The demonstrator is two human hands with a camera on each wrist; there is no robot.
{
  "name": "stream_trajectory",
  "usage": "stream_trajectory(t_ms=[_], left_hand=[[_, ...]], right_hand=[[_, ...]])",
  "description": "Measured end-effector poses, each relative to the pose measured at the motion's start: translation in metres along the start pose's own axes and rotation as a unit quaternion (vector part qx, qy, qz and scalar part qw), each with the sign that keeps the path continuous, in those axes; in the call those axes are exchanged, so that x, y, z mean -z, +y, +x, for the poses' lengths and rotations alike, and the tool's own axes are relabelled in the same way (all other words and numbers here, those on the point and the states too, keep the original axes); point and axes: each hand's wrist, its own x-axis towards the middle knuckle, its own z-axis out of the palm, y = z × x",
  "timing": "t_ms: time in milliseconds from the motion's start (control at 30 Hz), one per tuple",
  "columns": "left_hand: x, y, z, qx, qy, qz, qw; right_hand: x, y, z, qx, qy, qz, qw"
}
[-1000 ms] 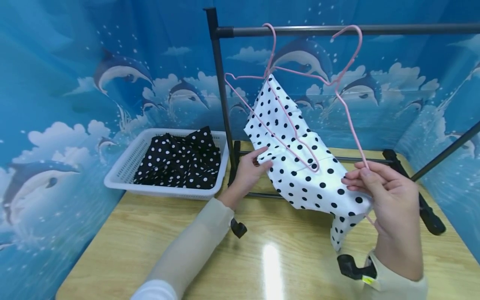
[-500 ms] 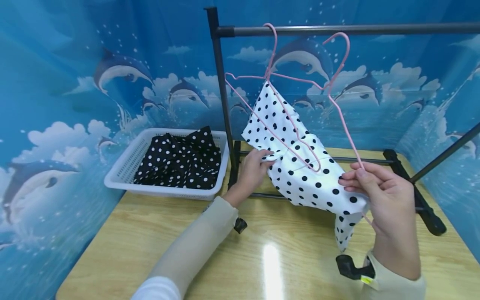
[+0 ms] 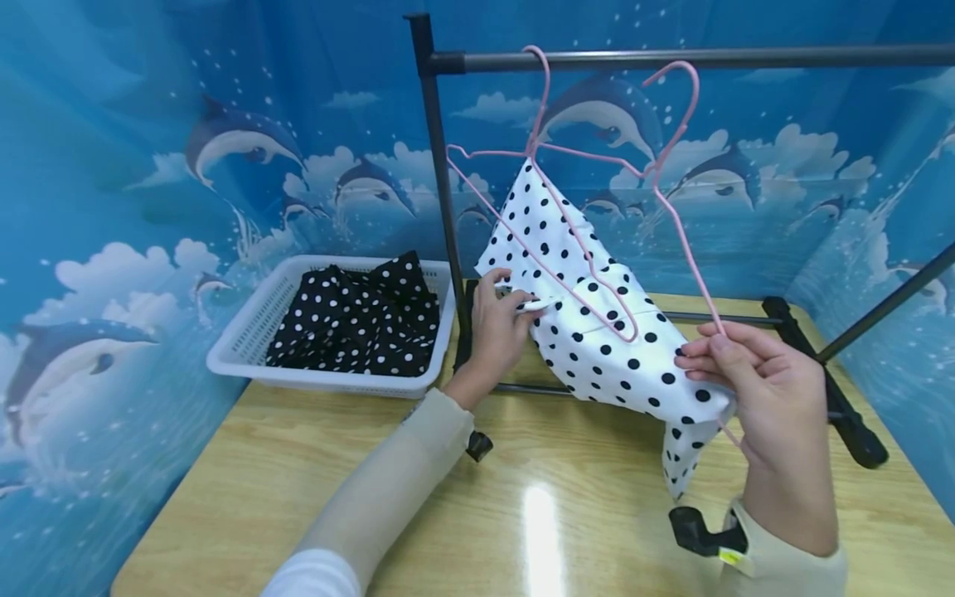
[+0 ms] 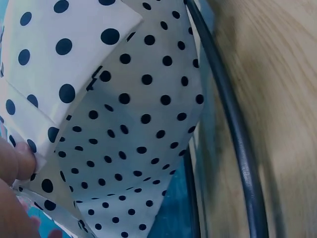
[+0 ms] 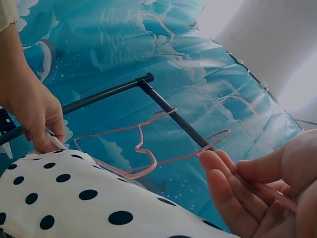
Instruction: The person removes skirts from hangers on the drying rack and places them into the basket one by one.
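White dotted cloth slants between the 2 hands, above the near part of the surface. Left hand: fingers pinching the cloth's left edge. Right hand: fingers closed about the slanting side of pink hanger A. Pink hanger B, hooked on the rail of the black rack, crosses in front of the cloth. Left of the rack, white basket with black dotted cloth; dolphin curtain beyond. Lower part of hanger A mostly hidden by cloth; short bit shows beside right wrist. Left wrist view cuts off most of that hand, but shows cloth's shaded inner side. Right wrist view alone gives the ceiling.
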Motion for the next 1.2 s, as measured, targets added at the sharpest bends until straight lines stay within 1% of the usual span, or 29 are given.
stream_trajectory(t_ms=[100,200,333,500,567,633,700,800,967,1067,1200], left_hand=[[0.004,0.001,0.002,-0.008,-0.012,-0.014,0.9998],[0.008,0.001,0.004,0.015,-0.04,-0.039,0.9983],[0.011,0.005,0.005,0.051,-0.064,-0.052,0.9953],[0.014,0.009,0.006,0.074,-0.074,-0.046,0.9935],[0.015,0.009,0.006,0.083,-0.074,-0.042,0.9929],[0.015,0.009,0.005,0.087,-0.071,-0.041,0.9928],[0.016,0.007,0.006,0.084,-0.066,-0.041,0.9934],[0.017,0.006,0.006,0.077,-0.061,-0.047,0.994],[0.018,0.004,0.005,0.074,-0.057,-0.057,0.994],[0.017,0.002,0.005,0.072,-0.055,-0.061,0.994],[0.018,0.0,0.004,0.063,-0.053,-0.064,0.9946]], right_hand=[[0.001,0.001,0.0,0.005,-0.013,0.003,0.9999],[0.001,0.002,0.001,0.009,-0.036,0.004,0.9993],[0.002,0.003,0.003,0.002,-0.054,-0.011,0.9985],[0.002,0.004,0.003,-0.009,-0.054,-0.026,0.9981],[0.002,0.005,0.004,-0.01,-0.062,-0.019,0.9979],[0.002,0.006,0.005,-0.013,-0.074,0.002,0.9972],[0.002,0.006,0.005,-0.018,-0.083,0.022,0.9962],[0.002,0.007,0.006,-0.033,-0.085,0.041,0.995],[0.001,0.007,0.006,-0.05,-0.081,0.044,0.9945],[0.0,0.008,0.007,-0.051,-0.077,0.048,0.9946],[0.0,0.008,0.007,-0.048,-0.073,0.039,0.9954]])
